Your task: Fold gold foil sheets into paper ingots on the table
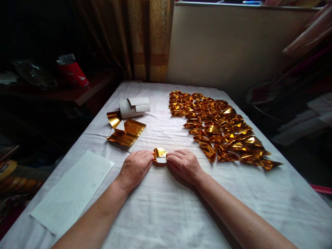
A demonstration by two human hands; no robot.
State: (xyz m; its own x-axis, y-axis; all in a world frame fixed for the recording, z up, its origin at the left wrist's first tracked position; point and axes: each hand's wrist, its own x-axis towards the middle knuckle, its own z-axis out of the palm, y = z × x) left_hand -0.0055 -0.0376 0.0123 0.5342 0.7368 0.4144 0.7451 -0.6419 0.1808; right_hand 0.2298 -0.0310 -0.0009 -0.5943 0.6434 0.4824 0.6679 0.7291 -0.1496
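Between my two hands is a small piece of folded gold foil paper (pixel 160 153), shiny gold with a white patch on its near side. My left hand (pixel 137 168) pinches its left end, fingers closed. At its right end, my right hand (pixel 184 166) grips it the same way; the fingertips partly hide both ends. Just beyond my left hand lies a stack of gold foil sheets (pixel 131 133). To the right, several rows of folded gold foil pieces (pixel 212 129) cover part of the cloth.
A white paper roll (pixel 135 108) lies at the back left of the white-covered table (pixel 160 214). A pale flat sheet (pixel 74 192) rests near the left edge. A red container (pixel 73 73) stands on a dark side table. A curtain (pixel 140 38) hangs behind.
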